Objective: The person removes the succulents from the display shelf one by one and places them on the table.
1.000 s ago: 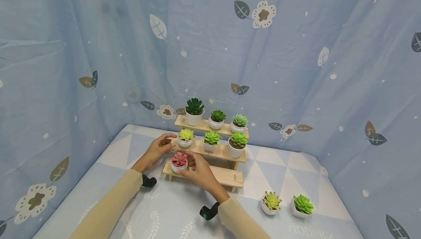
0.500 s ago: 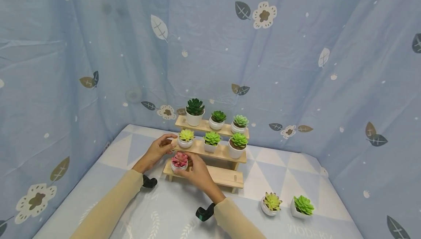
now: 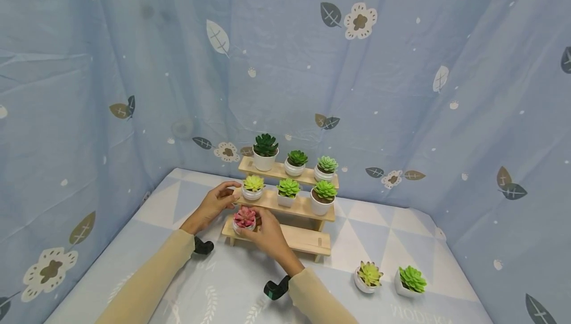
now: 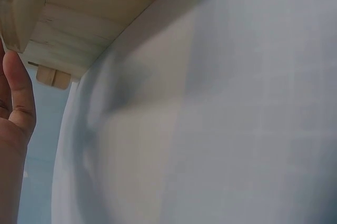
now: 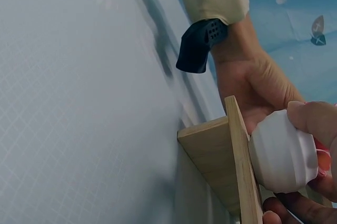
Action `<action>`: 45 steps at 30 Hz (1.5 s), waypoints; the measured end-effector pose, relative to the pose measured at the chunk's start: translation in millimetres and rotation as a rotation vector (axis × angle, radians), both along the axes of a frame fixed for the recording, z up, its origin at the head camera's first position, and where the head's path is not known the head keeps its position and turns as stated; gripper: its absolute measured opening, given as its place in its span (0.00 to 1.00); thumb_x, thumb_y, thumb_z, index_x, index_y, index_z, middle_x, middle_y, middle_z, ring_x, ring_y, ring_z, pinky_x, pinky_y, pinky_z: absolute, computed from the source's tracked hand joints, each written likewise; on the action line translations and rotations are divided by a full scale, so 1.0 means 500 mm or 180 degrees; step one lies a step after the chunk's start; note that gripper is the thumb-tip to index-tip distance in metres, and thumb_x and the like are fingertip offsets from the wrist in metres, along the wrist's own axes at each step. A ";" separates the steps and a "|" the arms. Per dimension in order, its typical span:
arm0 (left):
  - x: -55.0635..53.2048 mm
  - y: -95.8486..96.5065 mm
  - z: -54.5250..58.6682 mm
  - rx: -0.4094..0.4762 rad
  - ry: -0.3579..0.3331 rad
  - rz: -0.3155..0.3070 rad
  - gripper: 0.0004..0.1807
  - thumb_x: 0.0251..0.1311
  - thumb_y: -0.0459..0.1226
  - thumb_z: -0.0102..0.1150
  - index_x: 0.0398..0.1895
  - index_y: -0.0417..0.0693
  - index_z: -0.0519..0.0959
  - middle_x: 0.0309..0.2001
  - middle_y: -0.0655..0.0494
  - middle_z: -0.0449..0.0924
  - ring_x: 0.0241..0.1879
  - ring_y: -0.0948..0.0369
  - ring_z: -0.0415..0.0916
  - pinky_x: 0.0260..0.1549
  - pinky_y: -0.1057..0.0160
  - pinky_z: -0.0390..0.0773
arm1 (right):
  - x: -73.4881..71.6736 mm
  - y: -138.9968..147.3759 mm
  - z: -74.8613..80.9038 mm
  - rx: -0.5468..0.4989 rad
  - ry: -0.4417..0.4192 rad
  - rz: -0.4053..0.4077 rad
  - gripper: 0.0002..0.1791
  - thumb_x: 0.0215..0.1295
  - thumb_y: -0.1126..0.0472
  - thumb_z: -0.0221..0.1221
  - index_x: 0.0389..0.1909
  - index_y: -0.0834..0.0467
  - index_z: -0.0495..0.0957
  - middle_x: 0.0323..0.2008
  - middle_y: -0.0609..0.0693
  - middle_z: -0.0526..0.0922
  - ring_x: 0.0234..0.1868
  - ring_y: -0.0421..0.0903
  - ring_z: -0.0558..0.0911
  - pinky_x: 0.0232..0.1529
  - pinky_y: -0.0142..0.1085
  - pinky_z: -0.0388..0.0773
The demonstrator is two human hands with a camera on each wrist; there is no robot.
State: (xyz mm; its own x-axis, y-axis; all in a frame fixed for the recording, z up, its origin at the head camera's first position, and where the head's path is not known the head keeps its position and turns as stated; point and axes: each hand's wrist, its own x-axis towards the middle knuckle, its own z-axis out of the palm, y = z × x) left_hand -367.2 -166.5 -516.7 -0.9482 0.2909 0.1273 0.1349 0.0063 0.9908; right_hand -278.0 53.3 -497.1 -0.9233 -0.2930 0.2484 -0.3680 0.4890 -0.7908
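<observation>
A pink potted succulent [image 3: 245, 217] in a white ribbed pot [image 5: 281, 153] is at the left end of the lowest step of a wooden stepped stand [image 3: 308, 239]. My right hand [image 3: 266, 232] pinches that pot from its right side, thumb in front. In the right wrist view the pot's base meets the wooden board. My left hand [image 3: 216, 204] holds the left end of the middle step, beside a yellow-green succulent [image 3: 253, 187]. Its thumb lies against the board's edge in the left wrist view; the other fingers are partly hidden there.
A dark green succulent [image 3: 265, 151] and two smaller ones stand on the top step. Two green ones, one in a square pot [image 3: 286, 198], share the middle step. Right of the stand, a yellowish succulent [image 3: 368, 276] and a bright green one [image 3: 410, 281] sit on the patterned cloth.
My right forearm has shifted slightly left, with the fingers still at the pink succulent's pot. The left hand keeps its place on the stand.
</observation>
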 end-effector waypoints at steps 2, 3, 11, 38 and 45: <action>0.000 -0.001 0.001 0.0001 -0.0027 -0.0010 0.27 0.74 0.42 0.61 0.72 0.47 0.69 0.56 0.42 0.74 0.48 0.52 0.77 0.56 0.32 0.72 | 0.001 0.000 0.000 -0.0022 -0.0012 -0.0003 0.34 0.61 0.44 0.73 0.64 0.52 0.76 0.47 0.42 0.79 0.42 0.38 0.77 0.41 0.33 0.77; -0.001 -0.002 0.001 -0.0013 -0.0034 -0.0014 0.27 0.74 0.42 0.61 0.72 0.46 0.69 0.56 0.42 0.74 0.48 0.51 0.77 0.56 0.31 0.72 | 0.002 0.001 0.000 -0.0036 -0.0023 -0.0006 0.34 0.61 0.43 0.73 0.64 0.52 0.76 0.47 0.42 0.79 0.42 0.38 0.77 0.42 0.34 0.77; -0.003 -0.001 -0.001 0.0008 -0.0024 -0.0011 0.27 0.74 0.41 0.61 0.72 0.48 0.69 0.56 0.41 0.75 0.49 0.48 0.77 0.56 0.31 0.72 | 0.001 0.007 -0.002 -0.0041 -0.0032 -0.0030 0.33 0.59 0.44 0.75 0.61 0.52 0.76 0.45 0.42 0.79 0.41 0.39 0.78 0.39 0.33 0.77; -0.001 0.001 -0.004 -0.0039 0.0080 0.0031 0.28 0.71 0.47 0.65 0.69 0.50 0.72 0.55 0.40 0.75 0.49 0.45 0.77 0.53 0.36 0.76 | 0.034 0.042 0.031 -0.0120 0.0102 0.0160 0.32 0.59 0.44 0.74 0.62 0.50 0.76 0.47 0.42 0.79 0.45 0.39 0.79 0.42 0.34 0.81; -0.002 0.000 -0.005 -0.0054 0.0099 0.0021 0.28 0.71 0.47 0.65 0.70 0.49 0.71 0.55 0.40 0.75 0.53 0.34 0.74 0.54 0.34 0.75 | 0.047 0.058 0.038 -0.0100 0.0056 0.0140 0.32 0.59 0.42 0.74 0.62 0.46 0.76 0.48 0.40 0.79 0.45 0.39 0.79 0.42 0.35 0.81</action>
State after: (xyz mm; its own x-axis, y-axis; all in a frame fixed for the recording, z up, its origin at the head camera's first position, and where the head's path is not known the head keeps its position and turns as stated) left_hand -368.1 -166.5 -519.1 -0.9458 0.2870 0.1520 0.1657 0.0241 0.9859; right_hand -254.6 82.2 -477.9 -0.9051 -0.3251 0.2741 -0.4025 0.4470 -0.7988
